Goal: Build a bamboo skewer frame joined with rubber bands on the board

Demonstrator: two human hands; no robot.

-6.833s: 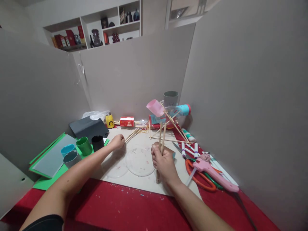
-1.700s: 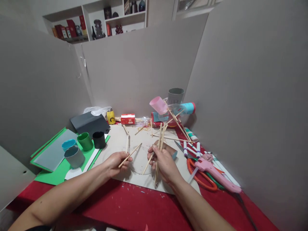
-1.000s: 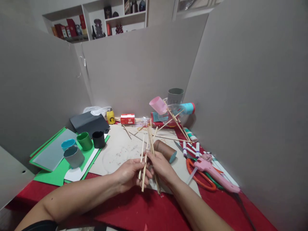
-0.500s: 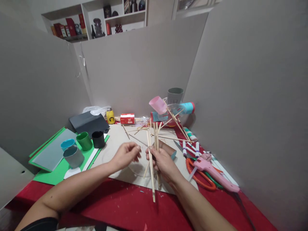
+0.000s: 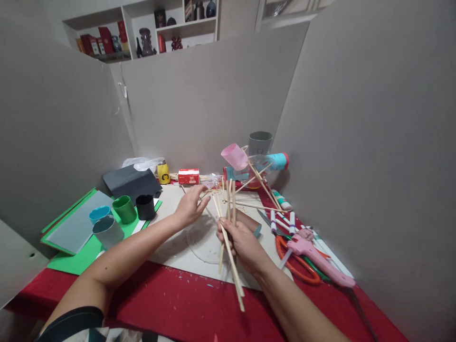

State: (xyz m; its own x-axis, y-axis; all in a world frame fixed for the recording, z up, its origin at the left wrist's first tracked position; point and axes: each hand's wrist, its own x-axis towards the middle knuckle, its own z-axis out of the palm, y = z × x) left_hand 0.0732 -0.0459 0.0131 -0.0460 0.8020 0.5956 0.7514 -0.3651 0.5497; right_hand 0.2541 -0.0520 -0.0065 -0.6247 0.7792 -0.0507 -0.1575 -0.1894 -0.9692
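My right hand (image 5: 239, 242) is closed round a bundle of several thin wooden sticks (image 5: 228, 237), held over the pale work board (image 5: 178, 247). The sticks fan out above and below my fist. My left hand (image 5: 190, 207) reaches forward over the board with its fingers stretched toward loose sticks and a rubber band (image 5: 210, 194) near the board's far edge; nothing shows in it. A brown cardboard tube (image 5: 251, 224) lies just behind my right hand. Clear plastic discs (image 5: 201, 237) lie flat on the board under my hands.
Paper cups in blue, grey, green and black (image 5: 123, 213) stand on green sheets at the left. A stick-and-cup structure with a pink cup (image 5: 233, 156) rises at the back. Markers, orange scissors (image 5: 295, 266) and a pink glue gun (image 5: 313, 254) lie at the right. Grey partitions enclose the red table.
My left hand let go of its stick into the right-hand bundle, then moved forward toward the board's far edge. My right hand keeps the bundle, now tilted.
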